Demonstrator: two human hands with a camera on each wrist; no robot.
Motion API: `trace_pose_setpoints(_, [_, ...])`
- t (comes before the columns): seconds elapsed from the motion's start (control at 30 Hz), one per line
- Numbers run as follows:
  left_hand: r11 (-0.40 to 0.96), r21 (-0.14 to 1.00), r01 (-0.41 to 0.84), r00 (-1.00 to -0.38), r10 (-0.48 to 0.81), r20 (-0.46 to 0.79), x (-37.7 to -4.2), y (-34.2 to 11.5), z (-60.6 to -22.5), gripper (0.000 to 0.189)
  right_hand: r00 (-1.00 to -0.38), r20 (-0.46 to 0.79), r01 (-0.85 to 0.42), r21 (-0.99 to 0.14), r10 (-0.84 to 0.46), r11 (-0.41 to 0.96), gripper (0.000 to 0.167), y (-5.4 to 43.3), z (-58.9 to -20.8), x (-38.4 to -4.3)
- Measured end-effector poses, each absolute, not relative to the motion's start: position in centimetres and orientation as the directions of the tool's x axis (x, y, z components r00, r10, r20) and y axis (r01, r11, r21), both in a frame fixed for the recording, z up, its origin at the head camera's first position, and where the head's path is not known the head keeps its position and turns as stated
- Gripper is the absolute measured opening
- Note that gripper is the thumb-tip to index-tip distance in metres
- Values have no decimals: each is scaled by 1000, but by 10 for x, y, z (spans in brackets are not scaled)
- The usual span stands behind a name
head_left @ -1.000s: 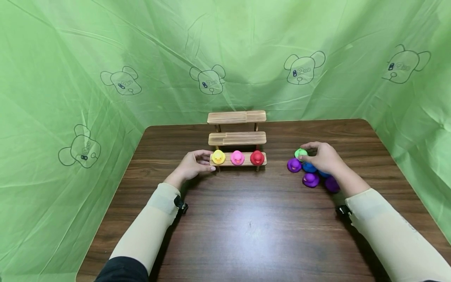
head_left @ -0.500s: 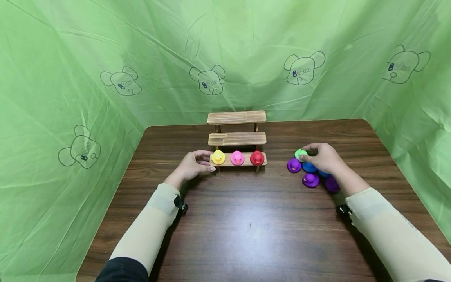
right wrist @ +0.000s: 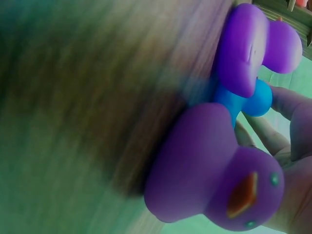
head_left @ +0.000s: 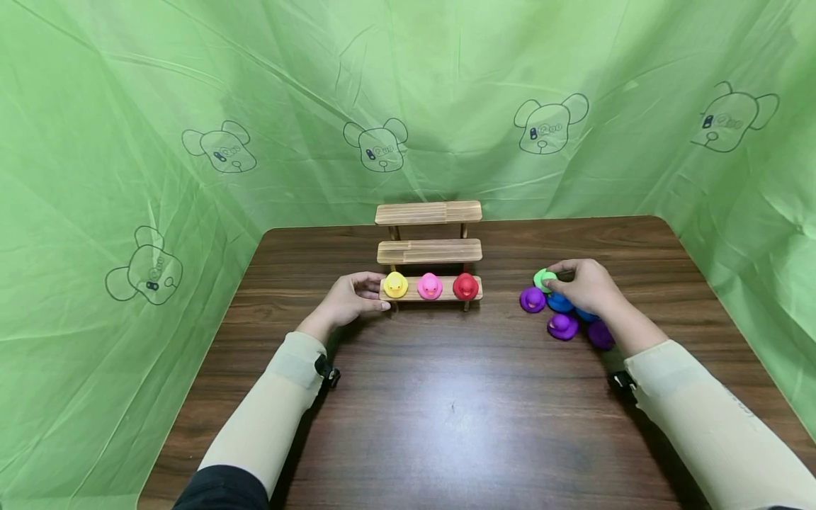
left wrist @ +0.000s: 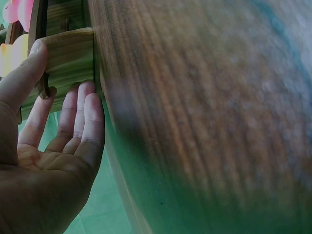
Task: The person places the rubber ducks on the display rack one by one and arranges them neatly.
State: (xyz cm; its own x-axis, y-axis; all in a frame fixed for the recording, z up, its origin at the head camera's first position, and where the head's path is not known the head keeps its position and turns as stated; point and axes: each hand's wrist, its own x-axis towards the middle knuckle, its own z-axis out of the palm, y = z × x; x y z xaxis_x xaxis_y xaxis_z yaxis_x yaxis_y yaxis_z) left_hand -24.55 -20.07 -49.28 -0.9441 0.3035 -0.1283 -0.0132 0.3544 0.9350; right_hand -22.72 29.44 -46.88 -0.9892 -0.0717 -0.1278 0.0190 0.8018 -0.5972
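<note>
My left hand (head_left: 347, 297) grips the left end of the lowest step of a three-tier wooden display stand (head_left: 430, 250). In the left wrist view the thumb lies along the step's edge and the fingertips are at its end. A yellow rubber duck (head_left: 395, 285), a pink one (head_left: 430, 286) and a red one (head_left: 465, 286) sit in a row on that step. On the right, my right hand (head_left: 588, 285) pinches a green rubber duck (head_left: 545, 280) between thumb and fingers. The right wrist view hides the green duck behind nearer ducks.
Around the right hand stand purple ducks (head_left: 532, 299) and blue ducks (head_left: 559, 303); one purple duck (right wrist: 190, 161) is close before the right wrist camera. The stand's upper two tiers carry nothing. Green cloth (head_left: 459, 163) hangs behind the brown wooden table (head_left: 446, 425).
The green duck has tilted and shifted slightly right in the right hand's fingers, and that hand has dipped a little. The left hand and the stand have stayed in place.
</note>
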Motion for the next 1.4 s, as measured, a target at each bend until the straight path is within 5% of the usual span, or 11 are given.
trace_pose_setpoints(1.4, [356,934,8,-944,310,-110,-244,-201,-494,57,-961,263,-260,-756,-86,600,28,239,-425,-216])
